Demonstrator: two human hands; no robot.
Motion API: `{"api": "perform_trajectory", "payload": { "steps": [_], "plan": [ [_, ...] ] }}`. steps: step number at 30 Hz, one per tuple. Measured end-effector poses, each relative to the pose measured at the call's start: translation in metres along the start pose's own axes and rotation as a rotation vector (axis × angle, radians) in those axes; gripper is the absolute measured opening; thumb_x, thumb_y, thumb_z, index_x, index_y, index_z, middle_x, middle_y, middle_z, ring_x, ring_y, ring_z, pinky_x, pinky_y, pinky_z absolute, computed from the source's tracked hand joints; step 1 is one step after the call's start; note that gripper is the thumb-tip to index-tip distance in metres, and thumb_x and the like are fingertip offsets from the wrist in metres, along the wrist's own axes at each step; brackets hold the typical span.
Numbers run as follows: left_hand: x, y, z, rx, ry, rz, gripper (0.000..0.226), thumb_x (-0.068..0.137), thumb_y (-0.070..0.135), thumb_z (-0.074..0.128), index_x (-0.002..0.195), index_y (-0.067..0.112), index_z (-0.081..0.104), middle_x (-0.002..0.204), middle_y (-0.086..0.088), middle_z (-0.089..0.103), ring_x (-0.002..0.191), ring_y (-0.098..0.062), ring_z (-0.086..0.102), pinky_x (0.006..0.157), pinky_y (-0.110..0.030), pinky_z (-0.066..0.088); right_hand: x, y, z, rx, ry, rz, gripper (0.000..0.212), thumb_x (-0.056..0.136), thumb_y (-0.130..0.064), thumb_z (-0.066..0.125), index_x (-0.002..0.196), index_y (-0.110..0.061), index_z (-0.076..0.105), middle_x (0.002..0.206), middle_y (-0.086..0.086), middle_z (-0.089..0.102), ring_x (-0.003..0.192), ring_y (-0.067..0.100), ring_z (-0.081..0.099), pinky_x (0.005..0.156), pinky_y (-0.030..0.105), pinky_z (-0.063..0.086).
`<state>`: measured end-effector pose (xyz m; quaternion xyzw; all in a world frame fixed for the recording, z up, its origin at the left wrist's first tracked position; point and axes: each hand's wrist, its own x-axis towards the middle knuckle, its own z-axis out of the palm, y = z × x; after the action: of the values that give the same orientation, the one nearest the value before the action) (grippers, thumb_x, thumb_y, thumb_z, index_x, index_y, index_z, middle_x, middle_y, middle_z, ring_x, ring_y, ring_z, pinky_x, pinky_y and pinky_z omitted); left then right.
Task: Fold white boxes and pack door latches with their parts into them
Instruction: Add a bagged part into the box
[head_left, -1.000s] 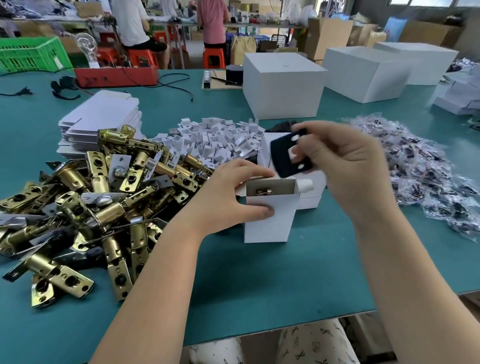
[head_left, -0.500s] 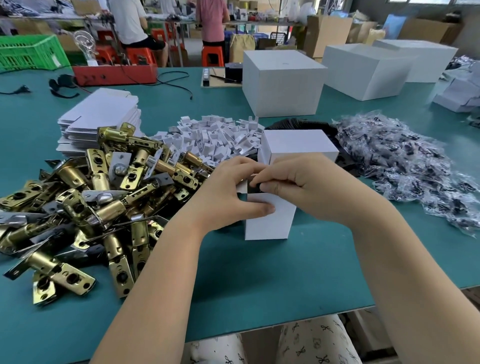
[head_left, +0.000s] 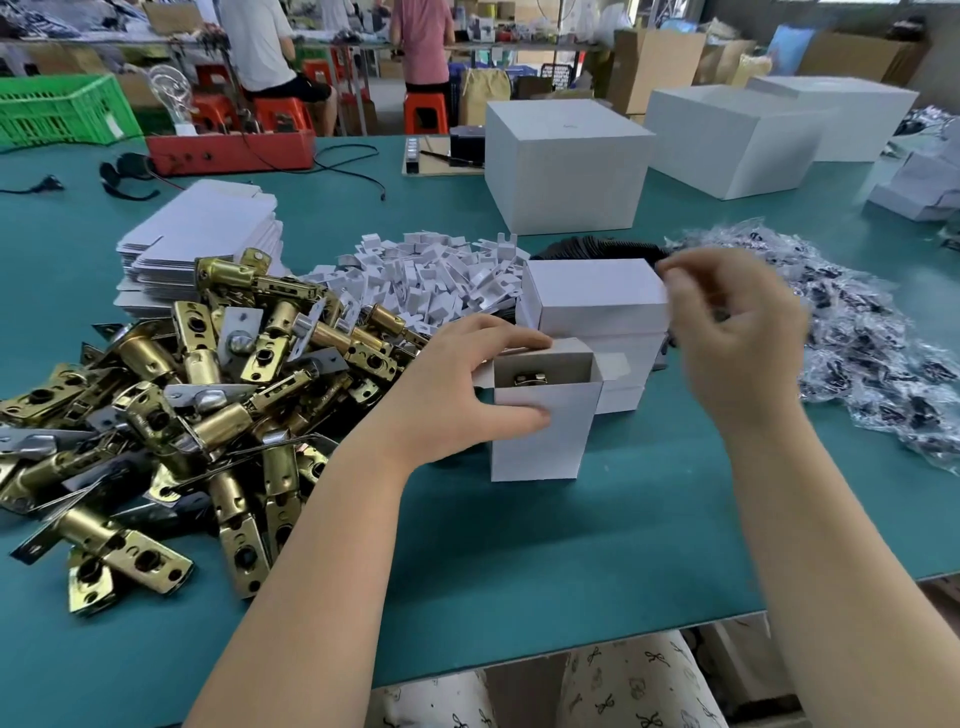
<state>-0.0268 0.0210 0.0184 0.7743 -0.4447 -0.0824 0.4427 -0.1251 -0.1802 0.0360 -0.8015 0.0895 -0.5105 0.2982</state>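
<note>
From the head view, the left hand (head_left: 467, 395) grips a small upright white box (head_left: 540, 421) on the teal table (head_left: 519, 571): its fingers (head_left: 511, 338) curl over the box's open top at the far edge, and the thumb presses the front wall. Inside the opening a brass latch end (head_left: 530, 378) shows just beyond those fingertips. One flap stands up behind the opening, and another juts out to the right. Toward the person from the thumb lies bare table as far as the near edge, the widest open stretch.

The right hand (head_left: 737, 332) hovers above and to the right of the box, apart from it, blurred. Its fingers are curled with thumb and forefinger near each other; whether they pinch anything cannot be told.

Just beyond the left fingertips sits a stack of closed white boxes (head_left: 597, 306), smooth matte card with sharp corners, touching the open box's right flap. Left of the left hand a tangled heap of brass latches (head_left: 182, 415) crowds the table, shiny tubes with flat drilled plates, some steel-grey. Beyond it lie flat box blanks (head_left: 208, 228) in a stack and a pile of small white card inserts (head_left: 426, 275). Under and right of the right hand spreads a heap of crinkled clear bags (head_left: 883, 353) with dark parts, too small to make out. A row of black pieces (head_left: 597, 247) is mostly hidden behind the closed boxes. Larger white cartons (head_left: 566, 166) stand farther back.
</note>
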Motion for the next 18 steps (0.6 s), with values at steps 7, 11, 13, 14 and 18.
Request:
{"api": "perform_trajectory", "payload": {
  "steps": [7,11,13,14,18],
  "plan": [
    [0.0,-0.003,0.0,-0.007,-0.002,0.003,0.052,0.073,0.032,0.084,0.113,0.054,0.058,0.114,0.031,0.051,0.117,0.005,0.046,0.088,-0.012,0.035,0.004,0.113,-0.044,-0.945,-0.481,0.776,0.039,0.086,-0.025,0.058,0.118,-0.003,0.06,0.124,0.027,0.049,0.118,0.043,0.045,0.097,0.045,0.043],
    [0.0,-0.004,0.0,-0.005,0.006,0.009,0.051,0.071,0.035,0.083,0.113,0.052,0.059,0.113,0.032,0.051,0.117,0.003,0.047,0.086,-0.002,0.035,-0.006,0.121,-0.042,-0.901,-0.475,0.718,0.033,0.086,-0.006,0.054,0.118,-0.002,0.063,0.118,0.029,0.056,0.109,0.043,0.053,0.083,0.041,0.046],
    [0.0,-0.004,0.0,-0.014,0.006,0.008,0.052,0.073,0.032,0.083,0.112,0.054,0.059,0.113,0.031,0.051,0.115,0.003,0.049,0.086,-0.001,0.035,-0.007,0.123,-0.041,-0.841,-0.429,0.637,0.036,0.086,-0.001,0.053,0.121,-0.003,0.062,0.114,0.027,0.062,0.106,0.042,0.056,0.083,0.041,0.046],
    [0.0,-0.004,0.0,-0.018,0.005,0.009,0.052,0.073,0.03,0.084,0.112,0.053,0.058,0.112,0.03,0.052,0.115,0.003,0.049,0.086,-0.002,0.035,-0.007,0.124,-0.041,-0.784,-0.383,0.624,0.036,0.087,-0.003,0.054,0.122,-0.003,0.061,0.113,0.024,0.064,0.107,0.04,0.057,0.086,0.041,0.045],
    [0.0,-0.003,0.0,-0.023,0.012,0.013,0.052,0.074,0.026,0.084,0.112,0.052,0.059,0.111,0.029,0.053,0.112,0.005,0.05,0.085,-0.002,0.036,-0.012,0.122,-0.041,-0.57,-0.229,0.588,0.033,0.09,-0.015,0.061,0.123,-0.008,0.062,0.112,0.011,0.069,0.11,0.03,0.059,0.09,0.033,0.04]
  ]
}}
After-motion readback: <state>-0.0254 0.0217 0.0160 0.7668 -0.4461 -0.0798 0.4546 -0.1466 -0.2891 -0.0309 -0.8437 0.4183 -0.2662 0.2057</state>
